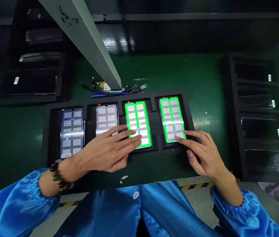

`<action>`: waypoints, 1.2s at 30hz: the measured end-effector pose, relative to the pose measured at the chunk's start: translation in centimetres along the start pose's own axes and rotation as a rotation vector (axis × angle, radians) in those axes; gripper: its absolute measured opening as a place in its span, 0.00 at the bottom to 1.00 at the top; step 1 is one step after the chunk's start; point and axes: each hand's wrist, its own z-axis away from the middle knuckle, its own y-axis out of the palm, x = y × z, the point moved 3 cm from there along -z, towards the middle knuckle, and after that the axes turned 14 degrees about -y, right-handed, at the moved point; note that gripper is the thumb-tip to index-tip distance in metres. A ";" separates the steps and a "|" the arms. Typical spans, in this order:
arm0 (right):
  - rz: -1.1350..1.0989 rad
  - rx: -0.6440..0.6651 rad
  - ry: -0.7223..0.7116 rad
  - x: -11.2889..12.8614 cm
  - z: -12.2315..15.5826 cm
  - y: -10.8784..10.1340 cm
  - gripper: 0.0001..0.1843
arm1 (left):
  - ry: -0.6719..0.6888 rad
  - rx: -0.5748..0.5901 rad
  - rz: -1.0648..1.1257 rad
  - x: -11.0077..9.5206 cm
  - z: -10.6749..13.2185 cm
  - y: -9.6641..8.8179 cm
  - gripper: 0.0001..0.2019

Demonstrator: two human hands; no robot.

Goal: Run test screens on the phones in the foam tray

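Observation:
Four-slot black foam tray [155, 125] lies in front of me with a smartphone in each slot. My left hand [109, 148] stretches its fingers over the third smartphone [143, 117], whose screen shows white blocks on bright green; the fingertips rest on or just above the glass. Its wrist hides the lower part of the second smartphone [106, 113], which shows grey blocks. The leftmost smartphone [72, 123] has a similar grey pattern. My right hand [203, 151] has its fingers apart, with fingertips at the lower right of the rightmost smartphone [171, 115], also green. Neither hand grasps anything.
A black tray of dark phones [260, 128] stands at the right, and stacked black trays [33, 82] at the left. A grey metal post [90, 42] comes down behind the phones, near cables [131, 88] and a blue pen [104, 94]. The green table's front edge is close to me.

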 end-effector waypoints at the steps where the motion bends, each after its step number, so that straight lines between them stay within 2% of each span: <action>1: -0.008 -0.002 -0.002 0.2 0.4 0.0 0.31 | 0.011 0.008 0.008 -0.2 0.2 0.1 0.25; 5: -0.022 -0.009 0.006 0.5 1.1 0.0 0.32 | 0.040 0.047 0.032 -1.1 0.5 0.3 0.24; 8: -0.004 0.010 0.050 0.5 0.5 0.2 0.34 | 0.017 0.056 0.033 -1.3 0.6 0.2 0.25; 11: -0.001 0.047 0.084 0.6 -0.9 0.8 0.35 | -0.045 0.018 0.018 -0.6 1.1 -0.4 0.26; 15: -0.041 0.078 0.050 1.0 -2.7 1.6 0.33 | -0.094 -0.032 -0.008 0.4 2.0 -1.2 0.25; 18: -0.036 0.070 0.043 0.8 -2.7 1.3 0.32 | -0.085 -0.030 -0.010 0.5 2.2 -1.3 0.23; 21: 0.014 0.034 0.098 0.2 -1.2 0.3 0.31 | -0.060 -0.025 0.007 0.2 1.4 -0.9 0.23; 25: 0.101 -0.021 0.181 -0.3 0.6 -0.9 0.27 | -0.036 -0.005 0.030 -0.6 -0.8 -0.2 0.24; 29: 0.098 -0.022 0.183 0.0 -0.2 -0.4 0.28 | -0.022 0.003 0.033 -1.1 -2.2 0.1 0.23; 33: 0.014 0.028 0.115 0.5 -2.2 0.9 0.30 | -0.055 -0.025 0.036 -0.7 -1.3 -0.3 0.23; 36: 0.003 0.039 0.104 0.4 -2.2 1.0 0.31 | -0.088 -0.046 0.026 0.0 0.1 -0.8 0.22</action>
